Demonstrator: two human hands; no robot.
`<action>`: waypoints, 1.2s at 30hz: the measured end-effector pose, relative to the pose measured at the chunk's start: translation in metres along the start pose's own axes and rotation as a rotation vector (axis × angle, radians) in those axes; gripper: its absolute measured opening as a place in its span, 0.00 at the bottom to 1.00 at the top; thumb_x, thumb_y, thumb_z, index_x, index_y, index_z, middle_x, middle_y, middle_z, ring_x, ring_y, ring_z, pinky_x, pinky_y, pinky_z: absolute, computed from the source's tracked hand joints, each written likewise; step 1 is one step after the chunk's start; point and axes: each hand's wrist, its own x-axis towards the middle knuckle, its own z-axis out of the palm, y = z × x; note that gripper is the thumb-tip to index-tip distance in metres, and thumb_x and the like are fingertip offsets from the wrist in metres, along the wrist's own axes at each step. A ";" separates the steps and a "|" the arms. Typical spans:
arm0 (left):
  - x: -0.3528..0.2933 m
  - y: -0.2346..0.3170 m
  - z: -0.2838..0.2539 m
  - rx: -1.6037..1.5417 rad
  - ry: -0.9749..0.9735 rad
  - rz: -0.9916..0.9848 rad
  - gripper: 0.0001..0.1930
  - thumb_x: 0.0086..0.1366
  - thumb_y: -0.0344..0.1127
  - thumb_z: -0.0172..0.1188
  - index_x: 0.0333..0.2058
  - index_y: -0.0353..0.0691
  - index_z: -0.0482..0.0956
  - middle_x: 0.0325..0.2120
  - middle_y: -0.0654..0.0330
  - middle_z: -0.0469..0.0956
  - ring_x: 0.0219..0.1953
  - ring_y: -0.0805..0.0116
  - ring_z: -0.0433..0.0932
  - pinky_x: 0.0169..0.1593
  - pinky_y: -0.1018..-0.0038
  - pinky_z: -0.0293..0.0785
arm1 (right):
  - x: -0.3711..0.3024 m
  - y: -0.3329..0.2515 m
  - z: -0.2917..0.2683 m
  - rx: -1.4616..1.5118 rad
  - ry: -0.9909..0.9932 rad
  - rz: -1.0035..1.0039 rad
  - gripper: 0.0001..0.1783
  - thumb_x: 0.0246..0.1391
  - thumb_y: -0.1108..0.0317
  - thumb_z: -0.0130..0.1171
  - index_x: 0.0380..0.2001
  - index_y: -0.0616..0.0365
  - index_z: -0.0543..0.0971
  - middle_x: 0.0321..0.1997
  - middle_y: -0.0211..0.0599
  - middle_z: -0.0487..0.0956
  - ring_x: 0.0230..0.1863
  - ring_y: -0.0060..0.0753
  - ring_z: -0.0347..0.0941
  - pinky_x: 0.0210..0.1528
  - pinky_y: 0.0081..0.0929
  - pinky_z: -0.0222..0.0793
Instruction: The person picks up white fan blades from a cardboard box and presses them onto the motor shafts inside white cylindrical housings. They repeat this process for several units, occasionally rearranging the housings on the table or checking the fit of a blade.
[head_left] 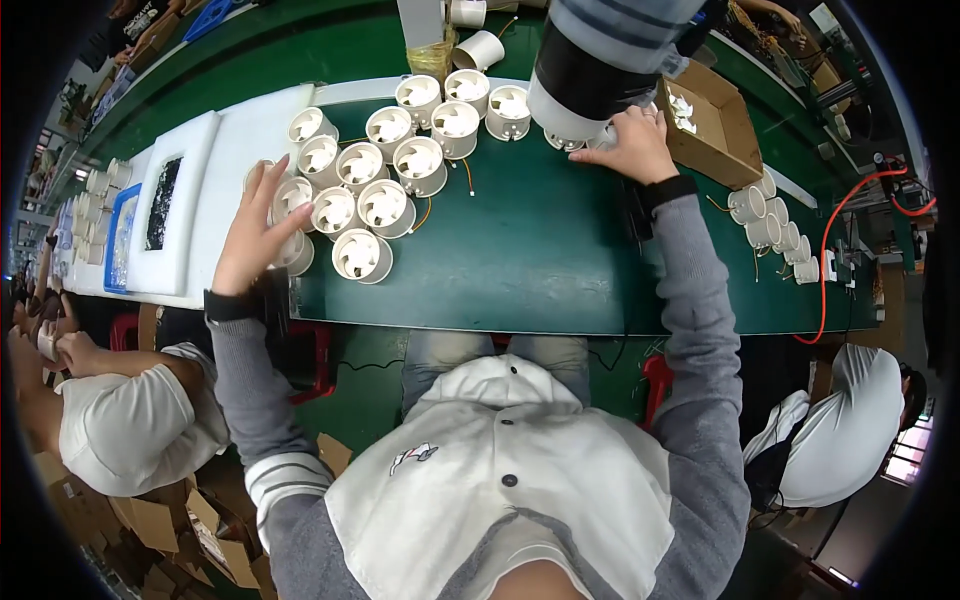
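Several white fan cups (384,208) with pale curved-blade rotors inside stand grouped on the left half of the green bench. My left hand (250,235) is open at the group's left edge, its fingers spread over the nearest cups. A large round machine part with a black band (585,85) hangs in the upper middle, close to the camera. Below it, my right hand (642,145) curls at the right side of another white fan cup (563,142), thumb on its lower side. The machine part hides most of this cup and what lies between the fingertips.
A cardboard box (735,125) with small white rotors stands right of my right hand. More white cups (765,230) lie stacked farther right, near a red hose (826,255). White foam (195,215) and a blue tray (120,240) are at left. Other people (130,420) sit on both sides.
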 end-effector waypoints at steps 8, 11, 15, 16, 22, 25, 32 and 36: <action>0.039 -0.024 0.014 0.027 -0.227 0.152 0.34 0.56 0.49 0.63 0.59 0.43 0.63 0.63 0.42 0.51 0.65 0.47 0.52 0.61 0.62 0.59 | -0.008 -0.001 0.024 0.281 -0.099 -0.354 0.31 0.34 0.46 0.70 0.40 0.54 0.78 0.48 0.37 0.74 0.61 0.51 0.57 0.66 0.58 0.35; 0.037 -0.024 0.010 -0.083 -0.211 0.185 0.33 0.56 0.46 0.63 0.59 0.44 0.64 0.63 0.45 0.52 0.65 0.45 0.51 0.62 0.61 0.57 | -0.023 -0.029 0.016 0.374 -0.091 -0.505 0.30 0.34 0.47 0.70 0.39 0.54 0.78 0.47 0.37 0.74 0.58 0.50 0.61 0.66 0.57 0.35; 0.024 -0.011 -0.013 0.096 -0.006 0.232 0.33 0.54 0.43 0.64 0.57 0.40 0.65 0.62 0.48 0.56 0.64 0.42 0.52 0.62 0.58 0.56 | -0.036 -0.068 0.013 0.393 -0.101 -0.605 0.30 0.34 0.49 0.71 0.42 0.52 0.77 0.51 0.34 0.72 0.61 0.48 0.59 0.66 0.58 0.33; 0.014 -0.004 -0.019 0.101 -0.003 0.228 0.33 0.54 0.43 0.64 0.57 0.40 0.65 0.62 0.48 0.56 0.64 0.42 0.52 0.62 0.58 0.56 | -0.040 -0.077 0.013 0.386 -0.076 -0.597 0.31 0.34 0.50 0.71 0.43 0.52 0.76 0.52 0.34 0.71 0.61 0.48 0.58 0.66 0.59 0.33; -0.052 0.086 0.011 0.249 0.224 0.304 0.29 0.49 0.38 0.67 0.51 0.41 0.71 0.57 0.51 0.64 0.63 0.43 0.55 0.61 0.53 0.53 | -0.060 -0.110 0.028 0.515 -0.013 -0.477 0.32 0.34 0.53 0.71 0.46 0.52 0.74 0.54 0.35 0.69 0.62 0.50 0.56 0.66 0.58 0.36; -0.069 0.122 0.051 0.141 0.213 0.379 0.27 0.51 0.36 0.66 0.51 0.43 0.71 0.57 0.52 0.63 0.63 0.45 0.56 0.61 0.48 0.50 | -0.065 -0.133 0.022 0.904 0.044 -0.422 0.24 0.40 0.62 0.68 0.44 0.54 0.75 0.53 0.37 0.70 0.62 0.45 0.56 0.66 0.49 0.41; -0.071 0.143 0.087 0.139 0.168 0.333 0.26 0.49 0.37 0.66 0.49 0.45 0.73 0.59 0.52 0.61 0.64 0.47 0.53 0.60 0.44 0.50 | -0.054 -0.064 0.023 1.129 0.189 -0.127 0.09 0.47 0.76 0.56 0.35 0.61 0.78 0.48 0.42 0.73 0.51 0.33 0.68 0.53 0.28 0.63; -0.061 0.166 0.093 0.188 0.052 0.442 0.23 0.52 0.38 0.61 0.49 0.45 0.73 0.60 0.56 0.59 0.64 0.49 0.53 0.58 0.37 0.48 | 0.032 0.013 0.072 0.487 0.446 -0.053 0.11 0.43 0.71 0.59 0.34 0.59 0.78 0.50 0.41 0.73 0.50 0.40 0.70 0.50 0.32 0.65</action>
